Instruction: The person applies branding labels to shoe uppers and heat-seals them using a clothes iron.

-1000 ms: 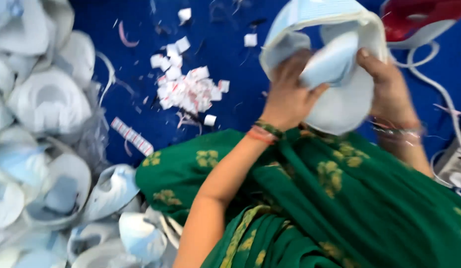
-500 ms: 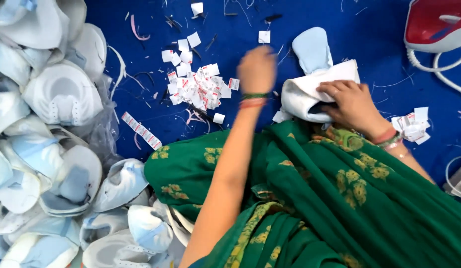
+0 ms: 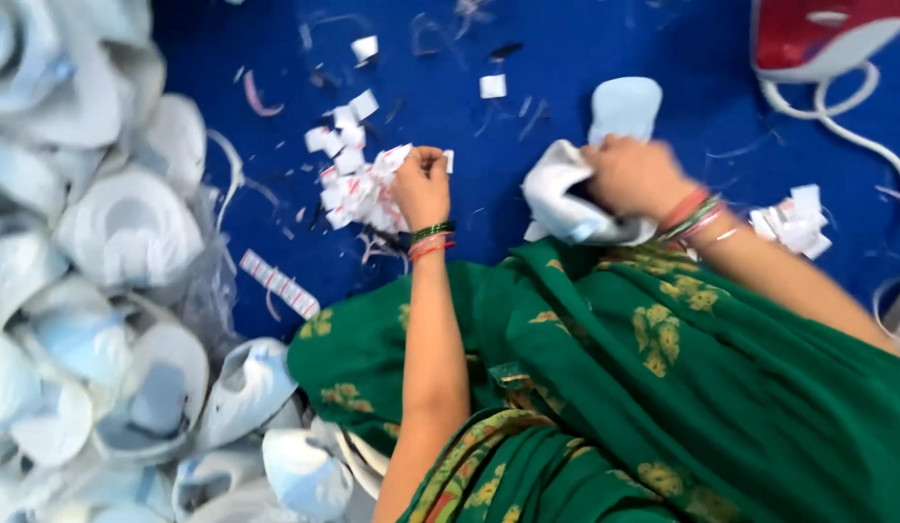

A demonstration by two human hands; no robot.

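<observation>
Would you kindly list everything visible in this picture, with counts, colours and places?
White moulded cup: one, white with a pale blue lining, held low in the middle right.
Paper tags: a small heap, white with red marks, on the cloth at the middle.
Tag strip: one, white and red, lying left of the knee.
Pale blue insert: one, on the cloth above the held cup.
More tags: a few, white, far right.
Cup pile: many, white and pale blue, along the left edge.
Iron: one, red and white with a white cord, top right.
Blue cloth: one, underneath everything.
Green garment: one, with yellow motifs, bottom.
Left hand: pinching at the tags.
Right hand: gripping the cup.
</observation>
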